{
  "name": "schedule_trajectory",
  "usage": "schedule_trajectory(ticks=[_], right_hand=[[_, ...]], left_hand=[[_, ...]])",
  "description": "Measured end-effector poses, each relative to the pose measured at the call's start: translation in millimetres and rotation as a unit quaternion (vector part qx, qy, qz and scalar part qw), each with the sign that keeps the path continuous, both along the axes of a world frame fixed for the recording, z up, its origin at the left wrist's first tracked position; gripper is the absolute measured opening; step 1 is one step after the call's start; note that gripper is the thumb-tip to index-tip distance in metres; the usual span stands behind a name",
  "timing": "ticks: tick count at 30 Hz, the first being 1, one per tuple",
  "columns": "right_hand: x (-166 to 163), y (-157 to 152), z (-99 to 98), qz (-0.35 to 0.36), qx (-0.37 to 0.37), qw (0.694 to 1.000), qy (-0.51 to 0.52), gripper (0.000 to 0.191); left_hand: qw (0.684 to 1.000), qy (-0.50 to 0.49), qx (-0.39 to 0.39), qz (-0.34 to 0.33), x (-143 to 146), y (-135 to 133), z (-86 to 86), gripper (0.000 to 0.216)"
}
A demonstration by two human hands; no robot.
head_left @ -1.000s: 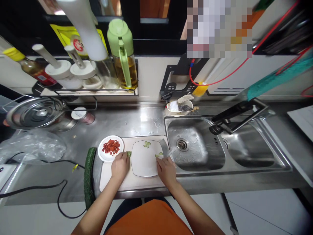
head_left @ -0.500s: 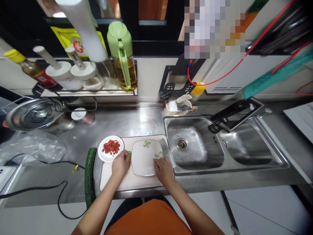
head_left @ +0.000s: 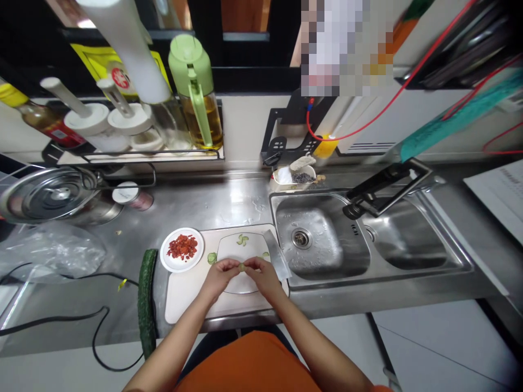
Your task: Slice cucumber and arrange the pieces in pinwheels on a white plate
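Both hands meet over a white square plate that lies on a pale cutting board. My left hand and my right hand pinch the same small green cucumber slice between their fingertips. Curled cucumber slices lie at the plate's far edge, and one round slice rests on the board left of the plate. A cleaver blade lies flat at the board's right edge, beside my right hand. A round white plate of chopped red chili sits at the board's far left corner.
A whole cucumber lies left of the board near the counter's front edge. The double sink with a black faucet is right of the board. A pot lid, plastic bag, black cable and a rack of bottles occupy the left.
Both hands left the plate's sides and came together over its near edge, now pinching a cucumber slice between them. The view shifted slightly left.
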State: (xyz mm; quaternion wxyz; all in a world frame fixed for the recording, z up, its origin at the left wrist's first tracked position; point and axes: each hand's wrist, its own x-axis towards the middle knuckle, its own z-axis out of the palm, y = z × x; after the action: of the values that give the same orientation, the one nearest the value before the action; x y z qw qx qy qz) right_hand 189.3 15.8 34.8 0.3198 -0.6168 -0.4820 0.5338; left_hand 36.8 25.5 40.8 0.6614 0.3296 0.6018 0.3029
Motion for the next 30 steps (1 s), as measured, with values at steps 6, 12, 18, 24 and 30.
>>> schedule_trajectory(ticks=[6,12,18,24,30], right_hand=[[11,-4,2.8,-0.010,0.003,1.000,-0.018,0.018],[22,-12,-1.9,-0.025,0.004,0.999,-0.023,0.015],[33,-15,-10.6,-0.058,-0.017,0.998,-0.033,0.016],[44,-10,-15.2,-0.099,-0.006,0.990,-0.104,0.016],[49,-6,-24.0,-0.099,0.015,0.981,-0.169,0.016]], left_hand=[[0.997,-0.015,-0.054,-0.045,8,-2,-6.6,0.036],[0.995,-0.018,-0.068,-0.076,17,0,-6.8,0.028],[0.996,0.008,-0.028,-0.082,31,9,-18.4,0.029],[0.995,0.036,0.046,-0.082,50,21,-42.8,0.024],[0.987,0.090,0.074,-0.115,59,32,-53.4,0.022]])
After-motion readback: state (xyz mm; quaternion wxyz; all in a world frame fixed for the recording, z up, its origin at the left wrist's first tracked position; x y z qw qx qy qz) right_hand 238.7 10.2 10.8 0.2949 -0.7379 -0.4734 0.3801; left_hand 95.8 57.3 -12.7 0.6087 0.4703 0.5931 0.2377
